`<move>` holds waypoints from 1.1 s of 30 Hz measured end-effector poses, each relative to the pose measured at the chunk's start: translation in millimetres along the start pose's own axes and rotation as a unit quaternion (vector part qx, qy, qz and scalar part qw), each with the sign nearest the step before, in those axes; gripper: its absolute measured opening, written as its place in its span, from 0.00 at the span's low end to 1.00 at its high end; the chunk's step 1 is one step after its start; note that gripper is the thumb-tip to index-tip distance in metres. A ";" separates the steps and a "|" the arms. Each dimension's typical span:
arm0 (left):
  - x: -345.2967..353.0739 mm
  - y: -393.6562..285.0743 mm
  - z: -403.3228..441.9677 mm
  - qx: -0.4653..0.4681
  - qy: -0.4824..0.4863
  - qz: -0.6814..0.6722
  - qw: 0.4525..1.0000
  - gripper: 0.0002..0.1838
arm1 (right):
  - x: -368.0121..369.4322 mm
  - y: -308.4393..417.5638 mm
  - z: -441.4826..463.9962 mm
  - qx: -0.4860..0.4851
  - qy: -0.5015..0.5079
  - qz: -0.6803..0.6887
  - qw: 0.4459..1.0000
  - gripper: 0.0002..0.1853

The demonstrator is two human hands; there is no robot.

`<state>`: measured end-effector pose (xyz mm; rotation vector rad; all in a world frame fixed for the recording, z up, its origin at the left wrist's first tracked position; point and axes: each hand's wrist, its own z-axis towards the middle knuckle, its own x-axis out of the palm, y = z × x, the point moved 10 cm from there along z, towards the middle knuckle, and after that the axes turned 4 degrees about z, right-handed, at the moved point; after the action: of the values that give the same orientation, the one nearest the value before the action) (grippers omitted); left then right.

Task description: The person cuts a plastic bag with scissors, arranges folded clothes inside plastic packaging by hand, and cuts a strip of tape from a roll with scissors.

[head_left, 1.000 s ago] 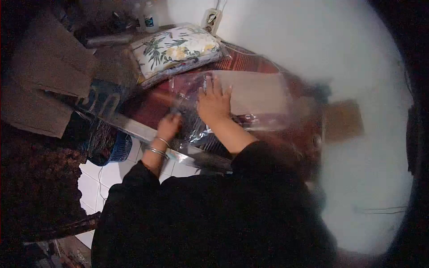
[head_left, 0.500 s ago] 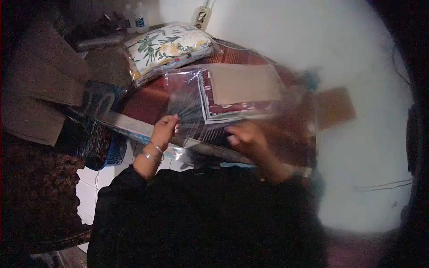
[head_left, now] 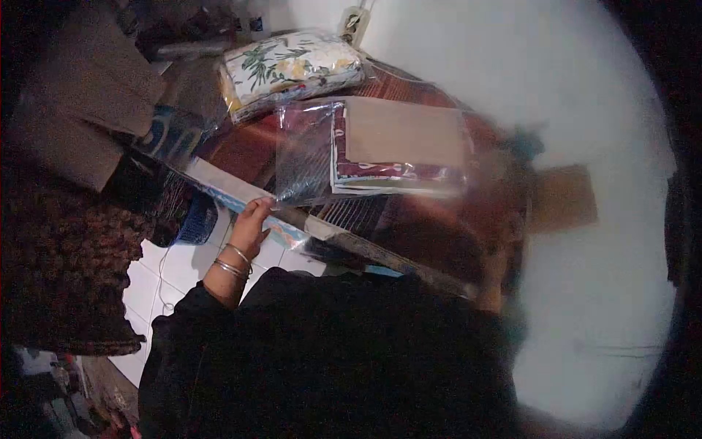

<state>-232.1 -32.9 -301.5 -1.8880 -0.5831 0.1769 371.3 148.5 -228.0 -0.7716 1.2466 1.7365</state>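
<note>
A clear plastic bag [head_left: 303, 157] lies on the red striped surface, with a folded maroon and white cloth [head_left: 338, 172] and a beige card [head_left: 402, 132] inside its right part. At the bag's lower left corner is my left hand [head_left: 250, 225], with two bangles at the wrist. Its fingers are closed together at the plastic; what they hold is too small to make out. Off to the right, my right hand [head_left: 499, 256] is dim and blurred near the table's right edge, its fingers hard to see.
A wrapped floral bundle [head_left: 292, 66] sits behind the bag. A power socket [head_left: 355, 25] is by the wall. Brown cardboard [head_left: 563, 197] stands at the right, grey-brown cloth at the left. A blue basket [head_left: 197, 222] is on the white tiled floor.
My right hand has left the bag and moved right, toward the table's edge. My left hand has shifted down and left to the bag's corner. The cloth and card now show uncovered by hands.
</note>
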 end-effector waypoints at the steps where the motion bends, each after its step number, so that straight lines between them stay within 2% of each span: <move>1: 3.4 -0.7 0.0 0.000 -0.006 -0.003 1.000 0.26 | -7.2 11.7 1.0 -0.057 0.008 0.076 0.995 0.27; 2: 8.6 11.1 -0.4 -0.068 -0.018 -0.075 0.995 0.30 | -5.9 6.0 5.1 -0.062 0.012 0.077 0.995 0.27; 3: 13.2 22.4 -2.6 -0.134 -0.028 -0.146 0.980 0.34 | -11.6 17.2 4.3 -0.154 -0.027 0.008 0.988 0.28; 4: 22.6 21.7 0.1 -0.141 0.006 -0.158 0.977 0.39 | -15.6 27.4 6.9 -0.205 -0.042 -0.025 0.977 0.28; 5: 25.2 19.7 2.2 -0.142 -0.002 -0.166 0.976 0.39 | -19.7 37.0 8.4 -0.255 -0.060 -0.059 0.963 0.28; 6: 34.1 9.7 1.3 -0.133 0.016 -0.148 0.980 0.35 | -28.2 68.8 3.5 -0.332 -0.083 -0.100 0.934 0.29; 7: 40.4 2.4 2.9 -0.123 0.033 -0.130 0.983 0.31 | -25.7 70.4 -0.4 -0.374 -0.092 -0.118 0.915 0.30; 8: 33.9 7.6 13.6 -0.123 0.026 -0.136 0.983 0.31 | -23.6 72.8 -4.9 -0.414 -0.102 -0.135 0.894 0.30; 9: 23.9 6.8 32.9 -0.056 0.029 -0.119 0.991 0.26 | 3.5 11.6 15.8 -0.244 0.029 -0.056 0.968 0.31; 10: 18.6 1.5 42.1 0.011 0.032 -0.100 0.994 0.22 | 35.7 -46.0 20.5 -0.058 0.160 0.023 0.985 0.32; 11: 22.7 1.2 38.1 0.011 0.026 -0.107 0.994 0.22 | 40.0 -52.5 18.6 -0.065 0.164 0.020 0.984 0.32; 13: 12.1 -11.0 20.6 0.042 -0.112 -0.052 0.991 0.14 | 48.2 -70.9 13.8 -0.013 0.170 -0.144 0.975 0.29; 15: 11.7 -4.9 17.3 0.051 -0.122 -0.065 0.989 0.15 | 38.8 -53.0 2.9 -0.045 0.169 -0.098 0.980 0.27; 17: 22.8 9.3 35.6 0.015 -0.030 -0.131 0.991 0.15 | 25.2 -28.5 -6.6 -0.074 0.162 -0.053 0.983 0.25; 18: 23.3 3.5 39.2 0.015 -0.029 -0.134 0.990 0.15 | 23.3 -28.0 -10.5 -0.049 0.173 -0.069 0.981 0.24; 20: 44.2 22.5 38.6 -0.155 0.041 -0.171 0.972 0.15 | 22.2 -35.2 -15.0 -0.022 0.188 -0.089 0.978 0.23; 21: 42.6 26.2 39.3 -0.163 0.042 -0.175 0.970 0.15 | 29.3 -38.6 -21.9 -0.026 0.228 -0.156 0.961 0.23; 22: 38.3 20.8 44.6 -0.154 0.039 -0.117 0.980 0.14 | 37.8 -41.5 -26.6 -0.031 0.263 -0.217 0.940 0.23; 23: 32.4 12.9 50.8 -0.142 0.036 -0.056 0.988 0.14 | 39.6 -40.7 -33.4 -0.028 0.262 -0.216 0.940 0.23; 24: 29.2 17.5 70.4 -0.096 0.093 -0.032 0.990 0.12 | 36.2 -20.3 -41.1 -0.087 0.219 -0.167 0.957 0.25; 25: 29.8 14.7 71.4 -0.094 0.097 -0.025 0.991 0.12 | 32.5 -0.9 -48.2 -0.143 0.173 -0.115 0.968 0.26; 27: 25.3 21.0 64.2 -0.103 0.047 0.006 0.994 0.11 | 38.8 8.2 -55.6 -0.124 0.193 -0.121 0.966 0.28; 28: 27.5 14.4 55.5 -0.065 0.043 0.016 0.997 0.12 | 43.2 11.5 -62.5 -0.111 0.220 -0.133 0.960 0.30; 29: 31.3 18.7 52.7 -0.070 0.048 0.019 0.996 0.12 | 44.2 18.3 -69.7 -0.104 0.221 -0.135 0.960 0.30; 31: 33.2 39.3 49.4 -0.149 0.037 -0.099 0.983 0.11 | 42.2 13.3 -77.5 0.046 0.224 -0.155 0.961 0.25; 32: 37.5 37.6 48.6 -0.141 0.100 -0.108 0.979 0.10 | 38.6 23.4 -79.1 0.048 0.222 -0.158 0.961 0.25; 33: 34.6 39.4 52.9 -0.141 0.104 -0.109 0.979 0.10 | 43.9 28.3 -86.7 0.084 0.280 -0.112 0.950 0.24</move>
<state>-210.4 16.5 -352.7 -2.0645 -0.6934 -0.2563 326.8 74.2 -280.2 -1.3048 1.5787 1.2430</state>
